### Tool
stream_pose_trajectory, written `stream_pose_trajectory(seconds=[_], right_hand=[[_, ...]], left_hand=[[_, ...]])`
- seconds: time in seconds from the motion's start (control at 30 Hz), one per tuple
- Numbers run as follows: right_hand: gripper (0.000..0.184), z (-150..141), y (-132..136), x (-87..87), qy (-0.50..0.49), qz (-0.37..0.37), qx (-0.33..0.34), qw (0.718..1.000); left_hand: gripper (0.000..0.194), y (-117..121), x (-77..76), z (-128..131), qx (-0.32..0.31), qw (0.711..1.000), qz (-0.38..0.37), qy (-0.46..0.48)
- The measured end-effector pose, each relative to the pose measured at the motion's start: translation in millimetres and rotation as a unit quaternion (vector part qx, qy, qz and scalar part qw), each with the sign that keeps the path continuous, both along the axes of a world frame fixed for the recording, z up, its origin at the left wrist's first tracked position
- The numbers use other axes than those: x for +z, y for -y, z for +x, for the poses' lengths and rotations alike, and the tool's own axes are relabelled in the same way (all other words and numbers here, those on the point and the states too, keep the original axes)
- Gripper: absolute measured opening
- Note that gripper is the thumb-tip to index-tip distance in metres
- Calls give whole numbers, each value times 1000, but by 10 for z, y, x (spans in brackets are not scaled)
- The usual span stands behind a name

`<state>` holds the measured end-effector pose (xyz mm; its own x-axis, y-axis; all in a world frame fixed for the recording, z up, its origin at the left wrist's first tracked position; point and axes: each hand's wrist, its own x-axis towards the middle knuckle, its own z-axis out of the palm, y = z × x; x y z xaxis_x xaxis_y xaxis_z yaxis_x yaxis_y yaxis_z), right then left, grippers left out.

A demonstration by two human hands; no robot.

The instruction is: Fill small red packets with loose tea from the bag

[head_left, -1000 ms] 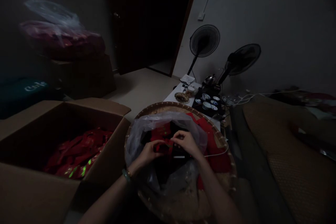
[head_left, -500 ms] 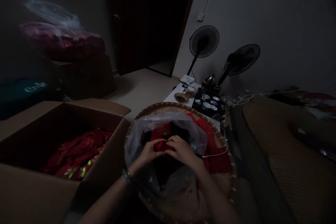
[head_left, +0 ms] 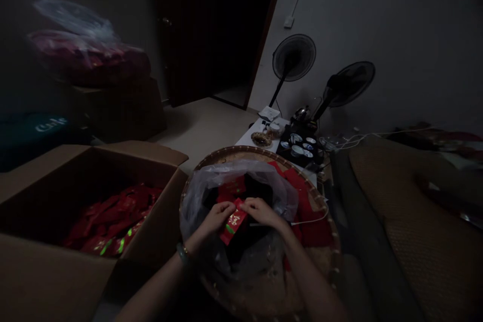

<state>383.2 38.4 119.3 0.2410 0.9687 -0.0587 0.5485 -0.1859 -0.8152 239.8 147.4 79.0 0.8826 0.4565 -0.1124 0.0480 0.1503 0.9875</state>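
Note:
Between my hands is a small red packet (head_left: 234,222) with gold and green print, tilted over the bag. My left hand (head_left: 216,217) pinches its upper left part, and a green bangle (head_left: 181,252) circles that wrist. My right hand (head_left: 263,211) pinches the upper right corner. Below them lies an open clear plastic bag (head_left: 196,206) with dark contents and more red packets (head_left: 233,186) at its far side. The bag rests in a round woven bamboo tray (head_left: 249,297). Flat red pieces (head_left: 315,226) lie along the tray's right side, crossed by a white cord (head_left: 311,221).
An open cardboard box (head_left: 143,276) holding many red packets (head_left: 113,216) stands at left. Behind the tray is a low table with a black tea tray (head_left: 287,153) and cups. Two fans (head_left: 294,58) stand by the wall. A woven mat (head_left: 407,211) lies at right.
The red packet has turned so its printed front shows below my fingers. My hands have gone from cupped close around it to pinching its top edge, slightly lower.

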Motion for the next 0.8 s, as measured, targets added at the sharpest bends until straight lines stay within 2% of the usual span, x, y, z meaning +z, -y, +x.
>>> stream_pose_trajectory(seconds=[0.13,0.27,0.33,0.4,0.47,0.53,0.63,0.7,0.8], right_hand=[[50,31,-2,35,-136,-27,-58,989],[38,13,19,134,-231,-91,-20,968],[31,3,25,156,-249,-112,-16,962],[25,-3,26,151,-239,-118,-22,964],[23,-15,30,143,-193,-106,-31,975],[25,-40,46,156,-103,-73,-21,992],[24,-113,87,236,53,-32,37,997],[20,-175,105,307,132,-45,65,988],[14,-256,96,401,237,-91,64,965]], left_hand=[[40,3,-25,-21,13,999,29,23],[34,-2,-91,-69,30,994,100,32],[32,-4,-88,-102,29,988,148,18],[40,-9,-57,-132,13,983,185,11],[62,-16,-22,-153,-16,977,215,8],[76,-23,-2,-160,-43,967,251,-15],[67,-25,-12,-150,-57,952,297,-53],[60,-18,-30,-138,-63,947,312,-41],[55,-3,-49,-123,-66,946,318,-5]])
